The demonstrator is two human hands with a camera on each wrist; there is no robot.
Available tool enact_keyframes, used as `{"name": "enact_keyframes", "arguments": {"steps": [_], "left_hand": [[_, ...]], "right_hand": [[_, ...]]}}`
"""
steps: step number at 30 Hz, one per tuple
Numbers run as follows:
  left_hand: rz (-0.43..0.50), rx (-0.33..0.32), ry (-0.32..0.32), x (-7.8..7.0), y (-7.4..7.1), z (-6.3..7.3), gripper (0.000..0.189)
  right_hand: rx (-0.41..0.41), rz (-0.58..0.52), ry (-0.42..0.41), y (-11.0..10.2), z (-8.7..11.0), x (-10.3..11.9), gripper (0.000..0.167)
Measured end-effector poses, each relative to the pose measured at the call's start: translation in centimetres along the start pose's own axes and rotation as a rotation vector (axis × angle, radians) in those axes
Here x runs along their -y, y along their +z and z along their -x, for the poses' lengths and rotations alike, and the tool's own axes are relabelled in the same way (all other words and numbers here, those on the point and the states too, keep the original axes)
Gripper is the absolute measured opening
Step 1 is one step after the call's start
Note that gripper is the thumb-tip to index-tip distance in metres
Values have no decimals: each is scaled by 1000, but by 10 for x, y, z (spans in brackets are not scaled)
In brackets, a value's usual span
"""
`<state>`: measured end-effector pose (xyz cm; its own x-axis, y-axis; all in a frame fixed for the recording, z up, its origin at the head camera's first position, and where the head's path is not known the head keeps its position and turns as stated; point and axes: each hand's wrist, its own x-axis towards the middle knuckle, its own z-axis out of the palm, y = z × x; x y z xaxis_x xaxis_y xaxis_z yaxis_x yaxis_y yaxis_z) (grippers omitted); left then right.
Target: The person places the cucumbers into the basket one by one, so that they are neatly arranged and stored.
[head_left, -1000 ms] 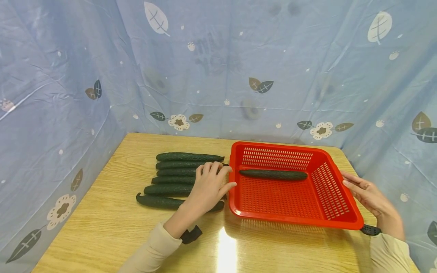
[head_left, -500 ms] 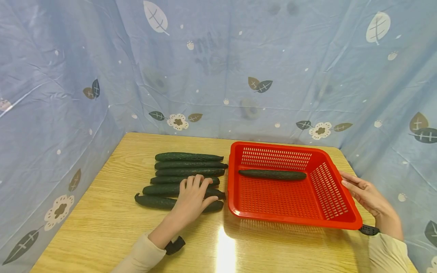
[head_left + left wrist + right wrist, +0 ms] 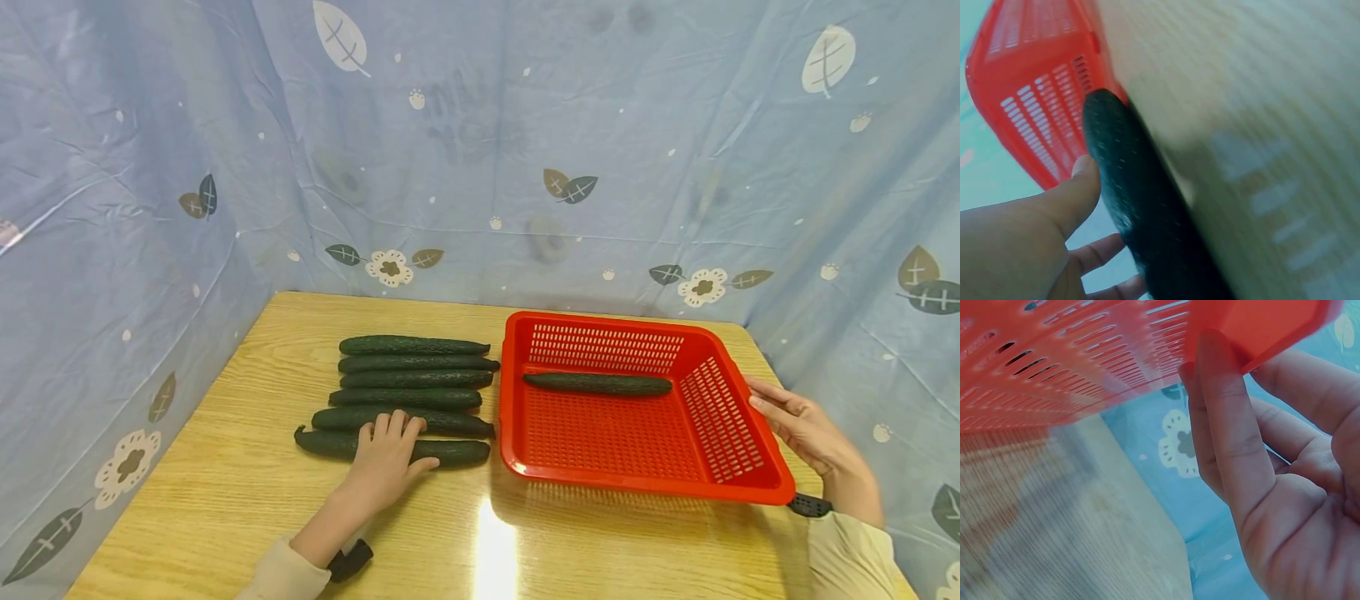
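Several dark green cucumbers lie side by side on the table's left half. My left hand spans the nearest cucumber, its fingers reaching over toward the second cucumber. In the left wrist view the thumb lies beside the cucumber and the fingers reach behind it; firm contact is hard to judge. My right hand holds the rim of a red plastic basket at its right side. One more cucumber lies inside the basket, toward the back.
The wooden table reaches back to a blue patterned curtain, which also hangs along both sides. The basket's left wall stands close to the cucumbers' right ends. A black wrist strap piece sits under the left wrist.
My left hand has moved left and toward me, from beside the basket's left rim to the nearest cucumber. The right hand stays at the basket's rim, and the cucumbers have not moved.
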<state>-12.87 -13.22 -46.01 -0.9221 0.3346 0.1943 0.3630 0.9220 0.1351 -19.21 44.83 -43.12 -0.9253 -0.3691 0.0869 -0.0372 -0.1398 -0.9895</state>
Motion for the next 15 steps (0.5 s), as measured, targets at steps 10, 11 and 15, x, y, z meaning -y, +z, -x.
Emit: {"name": "enact_keyframes", "arguments": {"steps": [10, 11, 15], "left_hand": [[-42, 38, -20, 11, 2, 12, 57], [-36, 46, -21, 11, 2, 13, 57], [-11, 90, -31, 12, 4, 15, 61]], "right_hand": [[0, 17, 29, 1, 1, 1, 45], [0, 17, 32, 1, 1, 2, 45], [11, 27, 31, 0, 1, 2, 46]]}}
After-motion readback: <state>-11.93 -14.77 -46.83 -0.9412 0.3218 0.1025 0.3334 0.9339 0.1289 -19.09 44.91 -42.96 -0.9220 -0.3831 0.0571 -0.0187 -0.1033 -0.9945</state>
